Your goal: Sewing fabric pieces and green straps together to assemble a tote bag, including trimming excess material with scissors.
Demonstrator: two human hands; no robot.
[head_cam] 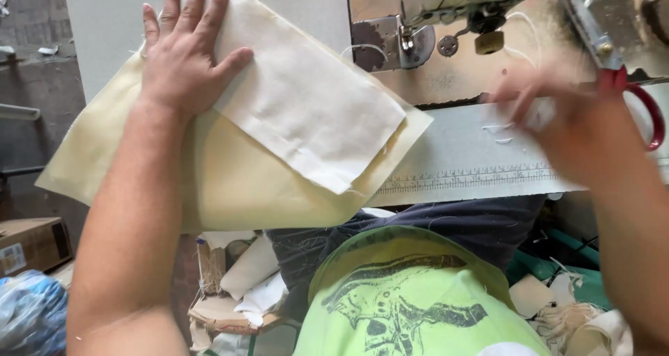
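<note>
While the left hand (182,53) lay flat with its fingers spread in the upper left of the frame, it pressed down on one white fabric piece (306,109), which rested on one larger cream fabric sheet (237,182). Both pieces lay on the sewing table (481,147), the cream sheet hanging past its near edge at the lower left. One printed ruler strip (474,178) ran along the table's front edge at centre right. The right hand (571,119), blurred at the right of the frame, was closed around one pair of red-handled scissors (627,84), whose blades pointed up toward the top right. One sewing machine (446,21) stood along the top edge, between the two hands, which were well apart. Two short white thread scraps (498,129) lay on the table just left of the right hand. One cardboard box (31,244) sat at the lower left.
</note>
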